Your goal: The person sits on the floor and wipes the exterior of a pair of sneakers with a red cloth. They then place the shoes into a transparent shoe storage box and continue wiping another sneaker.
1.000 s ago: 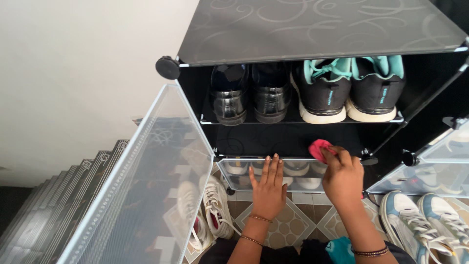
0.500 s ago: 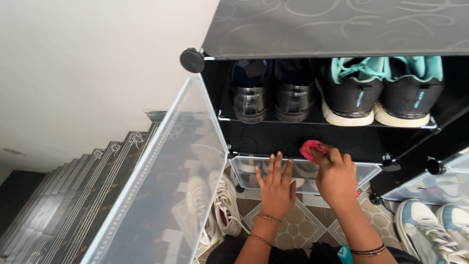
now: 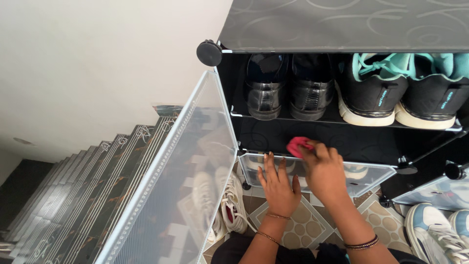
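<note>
1. Down at the open shoe cabinet point(image 3: 342, 24), the right hand point(image 3: 323, 170) presses a pink cloth point(image 3: 297, 145) against the black shelf panel point(image 3: 351, 139) of the empty lower compartment; the fingers point(image 3: 312, 149) are closed around the cloth, which sticks out past them towards the left.
2. Just beside it, the left hand point(image 3: 278, 183) lies flat with its fingers point(image 3: 269, 164) stretched out and slightly apart, their tips resting on the front edge of that same shelf, above a translucent door point(image 3: 371, 173) of the compartment below. It holds nothing.
3. Both wrists wear thin bangles, and the two hands are almost touching each other.
4. On the shelf above the cloth stands a pair of glossy black dress shoes point(image 3: 286, 90), heels outward, and next to them on the right a pair of black trainers point(image 3: 400, 93) with teal lining and laces and pale soles.
5. A large translucent door point(image 3: 181, 166) hangs open to the left; a pair of white sneakers point(image 3: 229, 205) stands on the patterned tile floor point(image 3: 303, 225) behind it.
6. More light sneakers point(image 3: 439, 234) with blue panels sit on the floor at the lower right.
7. Dark stairs point(image 3: 73, 195) run down along the white wall point(image 3: 97, 63) on the left.
</note>
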